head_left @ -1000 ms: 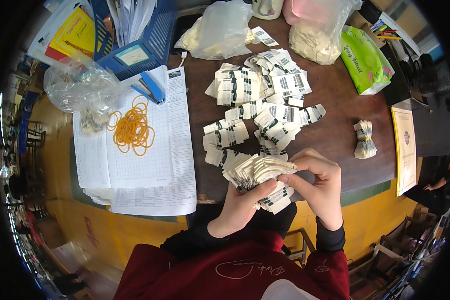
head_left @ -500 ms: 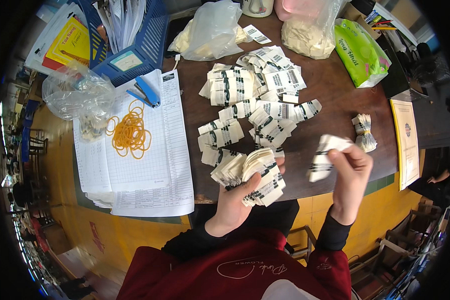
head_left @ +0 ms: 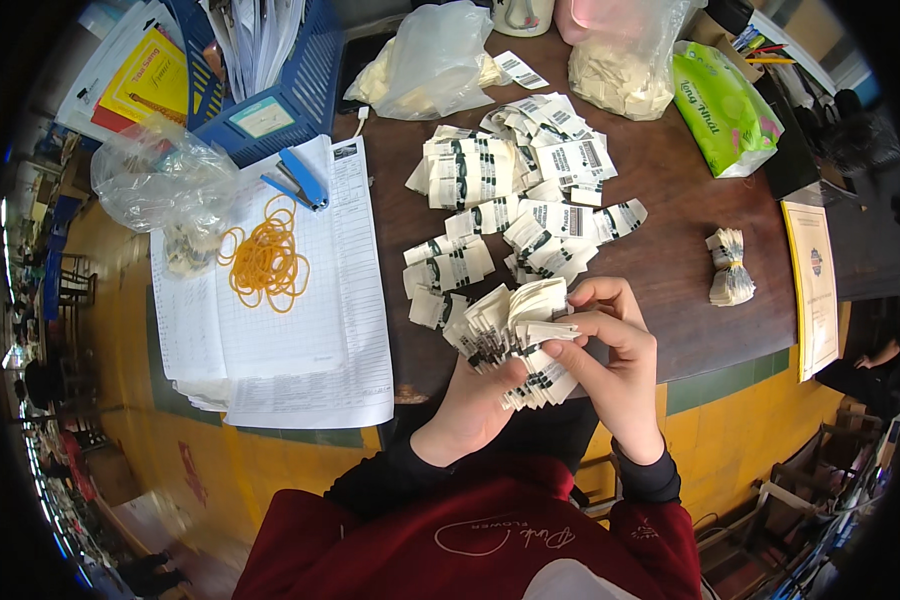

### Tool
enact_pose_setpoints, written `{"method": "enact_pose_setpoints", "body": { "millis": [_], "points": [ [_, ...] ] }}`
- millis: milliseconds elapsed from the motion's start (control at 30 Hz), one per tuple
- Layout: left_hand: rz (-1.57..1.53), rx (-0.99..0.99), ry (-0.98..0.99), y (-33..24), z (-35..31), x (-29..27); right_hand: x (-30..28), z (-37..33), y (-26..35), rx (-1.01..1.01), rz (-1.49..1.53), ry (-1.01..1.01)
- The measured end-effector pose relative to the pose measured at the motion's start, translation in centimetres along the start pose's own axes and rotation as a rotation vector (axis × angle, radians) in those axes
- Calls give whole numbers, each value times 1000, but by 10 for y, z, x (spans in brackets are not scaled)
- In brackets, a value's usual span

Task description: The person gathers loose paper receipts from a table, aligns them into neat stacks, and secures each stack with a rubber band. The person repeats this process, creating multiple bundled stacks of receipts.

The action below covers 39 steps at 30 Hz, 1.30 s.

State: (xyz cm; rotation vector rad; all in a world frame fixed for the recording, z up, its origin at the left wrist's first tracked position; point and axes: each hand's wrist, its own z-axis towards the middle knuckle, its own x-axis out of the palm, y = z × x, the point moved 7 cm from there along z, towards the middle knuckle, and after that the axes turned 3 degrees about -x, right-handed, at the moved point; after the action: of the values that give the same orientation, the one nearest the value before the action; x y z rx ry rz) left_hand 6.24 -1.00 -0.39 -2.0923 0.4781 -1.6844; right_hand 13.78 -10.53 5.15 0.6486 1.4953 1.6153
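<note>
Labels (head_left: 535, 300), white with dark stripes, gathered in a thick, fanned stack over the near edge of the worktop (head_left: 685, 190). Only partway along, by the look of things: one bundle (head_left: 732, 268) already cinched at its middle with a band, lying toward the right edge of the worktop; no band visible around the stack in hand. Left over, apparently: a broad spread of loose labels (head_left: 470, 170), in overlapping rows and clumps from the middle of the worktop toward the far edge, plus pale pieces in a plastic bag (head_left: 620, 85) by that edge, possibly more of the same. Rubber bands (head_left: 267, 262) in a loose heap on papers (head_left: 305, 395) toward the left edge, near a blue stapler (head_left: 298, 182).

Stack cradled in the left hand (head_left: 470, 405), with thumb pressed across its near side and fingers mostly hidden underneath; impossible to tell how far curled. Right hand (head_left: 618, 360) at the stack's right side, pinching a thin sheaf between thumb and fingers. Labels thus directly between both hands, with the loose spread just beyond and the banded bundle well apart, off to the right.
</note>
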Motion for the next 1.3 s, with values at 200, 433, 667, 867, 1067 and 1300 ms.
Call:
{"method": "enact_pose_setpoints", "body": {
  "millis": [200,433,667,867,1067,1300],
  "points": [
    [-3,-16,-148,-1,-7,-8,-8,2,0,101,153,-44],
    [0,-29,-64,5,-14,-10,-11,1,8,67,24,-55],
    [-143,54,-41,16,-21,-19,-14,-14,15,-95,-76,-240],
    [-22,55,-56,5,-14,-13,-46,-20,32,-310,-186,-573],
    [16,-71,-133,-15,-1,-22,-116,-26,29,-237,339,-662],
    [-133,-305,0,11,3,3,-35,-7,9,139,281,42]
  ]
}}
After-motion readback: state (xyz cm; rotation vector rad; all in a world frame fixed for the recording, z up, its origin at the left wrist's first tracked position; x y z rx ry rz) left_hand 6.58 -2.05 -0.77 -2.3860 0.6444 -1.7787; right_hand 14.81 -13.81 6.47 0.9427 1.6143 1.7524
